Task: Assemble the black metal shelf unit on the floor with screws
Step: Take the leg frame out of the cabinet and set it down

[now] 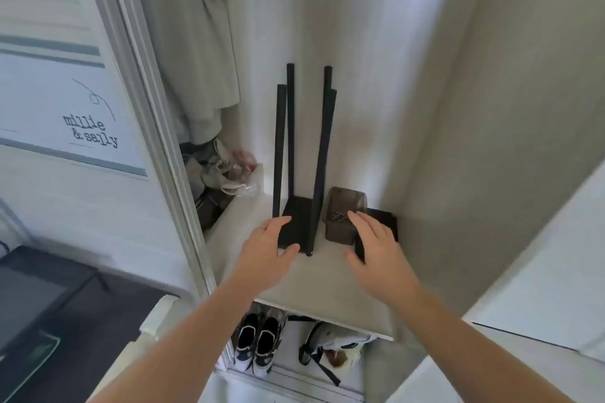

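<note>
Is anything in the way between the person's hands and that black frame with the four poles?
Nothing visible blocks the left hand: it is at the base of the black frame. The brown box stands between the right hand and that frame, close beside the poles.

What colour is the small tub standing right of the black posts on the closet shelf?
The tub is translucent smoky brown, shown in the head view.
</note>
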Demonstrator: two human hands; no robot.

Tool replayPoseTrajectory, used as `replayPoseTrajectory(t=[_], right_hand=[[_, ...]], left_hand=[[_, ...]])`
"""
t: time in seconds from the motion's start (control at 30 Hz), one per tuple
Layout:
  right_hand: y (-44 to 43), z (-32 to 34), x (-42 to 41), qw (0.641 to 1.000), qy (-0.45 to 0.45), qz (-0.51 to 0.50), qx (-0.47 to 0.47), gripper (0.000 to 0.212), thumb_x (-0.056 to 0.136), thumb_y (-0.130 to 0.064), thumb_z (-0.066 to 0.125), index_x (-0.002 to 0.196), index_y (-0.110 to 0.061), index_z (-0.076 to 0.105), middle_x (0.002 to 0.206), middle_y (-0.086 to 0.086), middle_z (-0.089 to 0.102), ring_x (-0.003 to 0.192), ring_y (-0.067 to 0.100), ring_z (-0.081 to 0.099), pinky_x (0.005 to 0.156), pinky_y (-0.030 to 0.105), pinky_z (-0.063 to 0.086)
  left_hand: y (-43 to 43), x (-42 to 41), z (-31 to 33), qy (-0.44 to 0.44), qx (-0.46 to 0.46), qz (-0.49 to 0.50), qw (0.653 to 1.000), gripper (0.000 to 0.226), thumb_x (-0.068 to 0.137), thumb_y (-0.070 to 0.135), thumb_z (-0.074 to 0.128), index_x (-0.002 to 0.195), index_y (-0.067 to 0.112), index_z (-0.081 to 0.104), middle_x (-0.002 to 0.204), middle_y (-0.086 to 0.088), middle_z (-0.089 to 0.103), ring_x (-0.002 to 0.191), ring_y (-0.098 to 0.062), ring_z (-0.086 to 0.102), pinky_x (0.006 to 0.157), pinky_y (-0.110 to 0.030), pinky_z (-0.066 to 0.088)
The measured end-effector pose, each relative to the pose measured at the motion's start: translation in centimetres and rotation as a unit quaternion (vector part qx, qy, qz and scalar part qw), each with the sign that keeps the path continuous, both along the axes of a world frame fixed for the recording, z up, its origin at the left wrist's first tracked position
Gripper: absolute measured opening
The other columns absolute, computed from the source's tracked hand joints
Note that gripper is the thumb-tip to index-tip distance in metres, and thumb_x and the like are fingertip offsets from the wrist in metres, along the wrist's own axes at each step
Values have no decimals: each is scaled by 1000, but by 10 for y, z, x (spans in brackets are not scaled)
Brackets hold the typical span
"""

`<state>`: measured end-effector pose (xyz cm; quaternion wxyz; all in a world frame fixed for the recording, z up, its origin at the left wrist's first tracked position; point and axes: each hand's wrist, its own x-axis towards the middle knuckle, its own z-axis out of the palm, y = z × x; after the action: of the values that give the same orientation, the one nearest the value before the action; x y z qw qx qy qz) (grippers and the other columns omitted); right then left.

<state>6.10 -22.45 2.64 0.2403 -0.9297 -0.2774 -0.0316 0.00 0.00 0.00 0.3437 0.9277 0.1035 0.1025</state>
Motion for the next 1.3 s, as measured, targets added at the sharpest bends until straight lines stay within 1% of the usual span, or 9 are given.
replayPoseTrajectory(t=[0.13,0.33,0.5,0.67,0.8,0.9,1.03,1.17,1.3], right_hand=[[31,-12,47,998,43,0,43,66,101,-31,57,159,-26,26,161,-3,31,147,20,25,117,47,34],[90,-17,125,990,116,-35,67,69,102,-32,57,160,-27,19,163,-4,26,149,19,22,121,44,30],[137,-23,196,973,177,-88,116,77,101,-35,59,161,-29,11,165,-1,25,146,24,35,119,48,35],[169,-24,247,946,229,-133,186,83,97,-28,67,161,-24,14,163,-2,31,148,24,35,118,45,36],[179,-22,267,931,253,-176,194,61,100,-22,63,151,-19,31,146,1,52,133,27,54,105,42,49],[178,-20,274,934,243,-181,192,36,103,-15,57,136,-16,45,121,-5,60,120,23,61,92,30,47],[177,-15,272,937,235,-164,198,31,102,-13,57,131,-19,47,112,-10,57,110,15,58,94,31,46],[170,-15,258,937,219,-163,216,26,101,-13,59,122,-24,47,107,-13,57,103,11,56,97,34,49],[157,-9,234,943,206,-137,221,26,100,-14,61,119,-27,48,105,-16,59,99,8,58,94,30,48]], left_hand=[[24,46,-11,29,-43,39,998,60,97,34,60,151,28,34,150,5,41,135,-16,40,106,-31,35],[71,138,-20,45,-71,71,994,68,97,32,63,154,22,28,155,0,39,143,-22,34,114,-39,33],[108,215,-18,40,-109,65,991,75,95,30,65,156,21,22,159,-3,34,146,-23,34,116,-40,33],[131,268,-19,39,-140,64,987,70,91,30,67,150,24,31,146,1,50,132,-21,51,110,-47,44],[138,289,-17,60,-104,75,990,44,97,27,59,137,18,43,128,-6,63,113,-27,63,95,-48,55],[137,294,-15,53,-98,76,991,27,99,24,58,124,18,52,116,-5,66,106,-25,66,90,-43,58],[132,292,-13,37,-92,75,992,18,99,22,59,115,20,53,103,2,64,99,-22,66,83,-33,56],[121,280,-9,30,-74,73,994,24,99,23,60,121,21,52,111,-1,67,104,-22,66,89,-37,57],[110,258,-1,17,-56,86,995,21,99,26,59,118,22,51,106,0,67,98,-20,67,84,-35,57]])
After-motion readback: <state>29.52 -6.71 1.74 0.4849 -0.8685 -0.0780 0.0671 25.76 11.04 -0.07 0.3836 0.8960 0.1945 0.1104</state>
